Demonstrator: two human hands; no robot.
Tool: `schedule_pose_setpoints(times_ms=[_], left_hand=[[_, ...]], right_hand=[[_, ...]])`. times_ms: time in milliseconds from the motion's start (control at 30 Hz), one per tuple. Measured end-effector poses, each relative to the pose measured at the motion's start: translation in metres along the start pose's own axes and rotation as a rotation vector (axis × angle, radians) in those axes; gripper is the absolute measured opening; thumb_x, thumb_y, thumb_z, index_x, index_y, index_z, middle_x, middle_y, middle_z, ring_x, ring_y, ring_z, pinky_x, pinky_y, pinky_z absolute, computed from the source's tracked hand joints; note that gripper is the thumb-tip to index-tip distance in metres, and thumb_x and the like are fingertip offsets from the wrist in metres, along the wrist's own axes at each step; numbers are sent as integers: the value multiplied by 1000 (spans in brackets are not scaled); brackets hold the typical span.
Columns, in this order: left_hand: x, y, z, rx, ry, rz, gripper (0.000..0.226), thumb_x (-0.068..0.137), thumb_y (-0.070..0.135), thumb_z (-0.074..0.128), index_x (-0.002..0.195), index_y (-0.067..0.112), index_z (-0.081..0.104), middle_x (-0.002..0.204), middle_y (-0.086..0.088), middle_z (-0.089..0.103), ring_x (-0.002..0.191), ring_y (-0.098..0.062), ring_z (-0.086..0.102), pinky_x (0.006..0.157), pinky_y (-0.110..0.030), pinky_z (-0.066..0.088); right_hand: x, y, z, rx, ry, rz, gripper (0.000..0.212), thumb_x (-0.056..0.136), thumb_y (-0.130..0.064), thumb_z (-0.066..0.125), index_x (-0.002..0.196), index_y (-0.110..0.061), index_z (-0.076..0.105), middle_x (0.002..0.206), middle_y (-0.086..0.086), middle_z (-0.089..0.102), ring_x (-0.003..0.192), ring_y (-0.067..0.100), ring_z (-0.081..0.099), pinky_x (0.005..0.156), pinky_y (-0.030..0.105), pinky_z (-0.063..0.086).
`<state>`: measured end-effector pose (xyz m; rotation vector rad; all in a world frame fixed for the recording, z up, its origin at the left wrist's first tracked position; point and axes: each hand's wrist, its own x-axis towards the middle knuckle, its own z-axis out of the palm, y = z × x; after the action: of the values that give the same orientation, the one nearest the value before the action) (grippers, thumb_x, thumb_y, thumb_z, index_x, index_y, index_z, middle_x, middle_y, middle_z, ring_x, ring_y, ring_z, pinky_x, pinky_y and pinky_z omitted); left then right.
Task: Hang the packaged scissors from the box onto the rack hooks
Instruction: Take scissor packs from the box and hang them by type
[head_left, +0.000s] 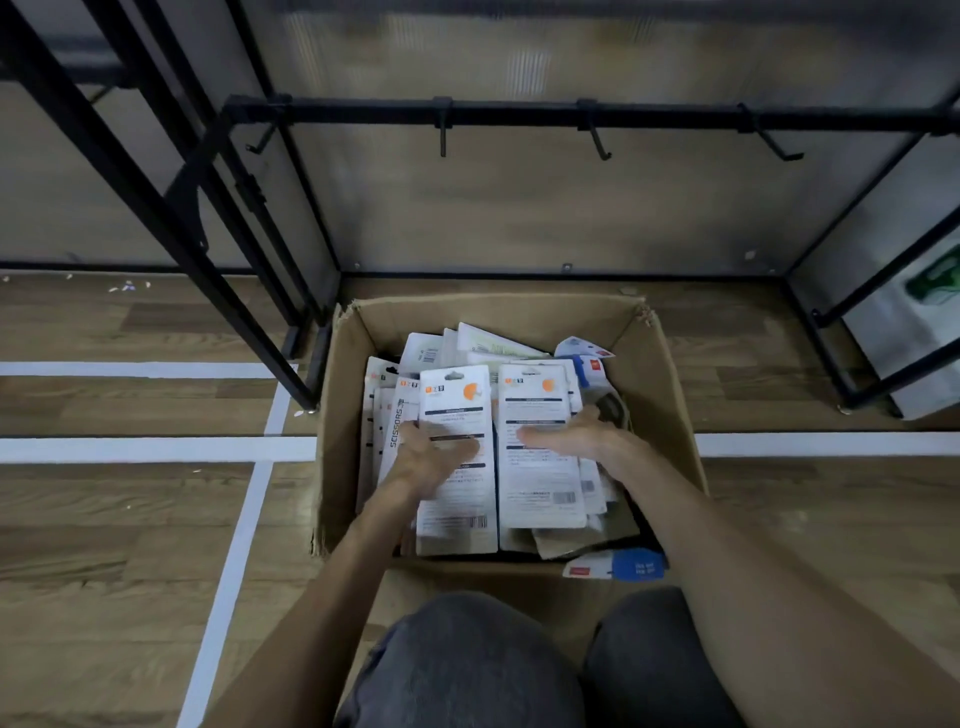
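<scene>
The left hand (434, 457) and right hand (576, 439) rest with fingers nearly straight, each flat on one of two white card-backed scissors packs (457, 499) atop the pile in the brown cardboard box (670, 415). Blur hides the thumbs. Well beyond the fingertips, black metal rack hooks (597, 140) jut from a bar.
</scene>
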<state>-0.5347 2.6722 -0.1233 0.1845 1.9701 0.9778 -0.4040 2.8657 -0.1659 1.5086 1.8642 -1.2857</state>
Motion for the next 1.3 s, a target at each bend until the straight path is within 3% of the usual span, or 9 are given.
schedule_pose_setpoints(times_ms=[133,300,400,533,633,733,1000,1167,1300], left_hand=[[9,0,6,11,35,90,121,47,63,81,144,16,27,136,-9,55,118,-27,59,101,-49,52],[-2,12,6,112,119,246,83,79,50,74,142,25,27,130,-10,52,113,-32,59,101,-54,50],[-8,17,2,89,105,258,92,73,70,66,142,21,29,132,-9,56,120,-30,59,104,-53,48],[-11,23,-11,-112,52,260,65,84,47,78,135,17,52,122,0,71,113,-21,67,101,-40,53],[-9,23,-24,-324,-19,223,54,81,26,85,129,17,61,110,1,77,102,-20,74,83,-35,60],[-3,17,-27,-460,-74,182,58,82,12,83,134,9,56,113,-8,77,99,-24,75,69,-30,61],[3,18,-16,-346,-46,273,55,83,21,83,128,34,54,112,5,76,103,-16,73,92,-40,57],[-28,59,-32,-248,-49,337,51,87,16,80,129,30,55,108,8,77,97,-11,74,81,-30,59],[-81,113,-58,-210,29,285,78,75,22,89,136,27,41,106,11,76,98,-6,73,84,-26,57]], right_hand=[[-50,-30,-1,86,17,-152,110,60,-56,89,150,-18,37,147,0,43,132,23,48,111,36,39],[-50,-33,0,312,-33,-215,74,60,-38,92,125,-22,61,121,-5,67,109,15,64,91,33,53],[-50,-36,1,366,-58,-225,82,54,-33,95,126,-19,57,113,-5,70,108,17,67,95,40,54],[-60,-48,6,371,-84,-237,50,68,-23,91,106,-19,59,101,-5,66,109,18,64,94,42,54],[-69,-57,9,405,-187,-250,66,60,-34,93,119,-29,63,113,-6,71,109,19,64,88,44,53],[-77,-71,10,472,-198,-420,44,78,-16,84,115,-31,66,114,-10,72,110,12,64,84,29,49],[-74,-72,7,553,-245,-469,44,81,-13,80,119,-30,68,112,-7,75,110,16,68,104,42,49],[-100,-84,-4,713,-225,-441,49,78,-12,82,123,-24,65,112,-2,75,107,19,70,101,46,52],[-167,-110,-30,790,-166,-421,55,77,-13,84,123,-27,58,108,-6,74,101,12,70,88,31,55]])
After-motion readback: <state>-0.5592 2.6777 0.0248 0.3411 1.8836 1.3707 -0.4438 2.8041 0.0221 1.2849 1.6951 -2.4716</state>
